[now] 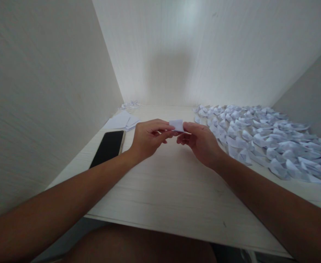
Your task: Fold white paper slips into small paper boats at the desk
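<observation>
A small folded piece of white paper is held up between my two hands, above the middle of the table. My left hand pinches its left side between thumb and fingers. On the other side, my right hand grips the right edge with the thumb on top and the fingers curled below. The paper looks roughly rectangular, with a flat upper face. Its underside and the finer folds are hidden by my fingers.
Many folded white paper pieces lie spread over the right of the table. A black-screened phone lies left of my left hand. Behind it are flat paper sheets and thin paper scraps. Walls enclose the back and sides.
</observation>
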Demonstrator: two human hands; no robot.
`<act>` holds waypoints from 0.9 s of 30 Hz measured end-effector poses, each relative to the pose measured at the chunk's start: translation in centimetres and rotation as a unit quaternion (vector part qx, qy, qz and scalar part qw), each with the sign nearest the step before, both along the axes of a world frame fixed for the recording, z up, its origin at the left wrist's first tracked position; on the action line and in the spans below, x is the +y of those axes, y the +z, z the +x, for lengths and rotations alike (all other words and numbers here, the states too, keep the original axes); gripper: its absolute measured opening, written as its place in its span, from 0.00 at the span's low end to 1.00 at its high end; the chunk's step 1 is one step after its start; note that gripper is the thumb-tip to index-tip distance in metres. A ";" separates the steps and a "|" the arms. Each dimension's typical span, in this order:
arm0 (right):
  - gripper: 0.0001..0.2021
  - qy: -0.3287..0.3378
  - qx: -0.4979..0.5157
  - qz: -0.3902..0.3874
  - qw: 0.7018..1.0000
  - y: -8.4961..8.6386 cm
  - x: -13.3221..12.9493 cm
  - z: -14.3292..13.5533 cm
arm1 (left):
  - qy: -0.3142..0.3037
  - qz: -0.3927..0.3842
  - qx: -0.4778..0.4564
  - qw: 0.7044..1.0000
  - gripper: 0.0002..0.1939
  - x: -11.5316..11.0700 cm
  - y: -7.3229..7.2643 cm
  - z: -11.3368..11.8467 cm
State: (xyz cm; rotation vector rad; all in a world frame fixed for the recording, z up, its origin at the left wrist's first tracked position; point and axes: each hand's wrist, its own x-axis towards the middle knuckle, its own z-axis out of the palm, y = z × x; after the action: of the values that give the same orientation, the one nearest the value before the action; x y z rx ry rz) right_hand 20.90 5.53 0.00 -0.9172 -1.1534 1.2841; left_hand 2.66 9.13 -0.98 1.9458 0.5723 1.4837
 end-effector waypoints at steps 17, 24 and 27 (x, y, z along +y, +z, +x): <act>0.14 -0.072 -0.011 0.056 0.996 -0.1 0.3 0.1 | 0.015 -0.052 0.016 0.998 0.17 -0.2 0.2 0.0; 0.16 -0.098 -0.040 0.069 0.992 -0.4 0.5 0.0 | -0.023 -0.112 0.016 0.993 0.25 0.4 -0.5 0.2; 0.15 -0.077 -0.025 0.059 0.995 -0.3 0.4 0.2 | -0.037 -0.109 0.010 0.993 0.24 0.6 -0.7 0.2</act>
State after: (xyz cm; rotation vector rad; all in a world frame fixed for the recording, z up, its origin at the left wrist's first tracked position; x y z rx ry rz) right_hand 21.06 5.97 -0.28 -0.9370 -1.1621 1.0635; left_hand 2.89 9.72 -1.64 1.7947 0.6359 1.2992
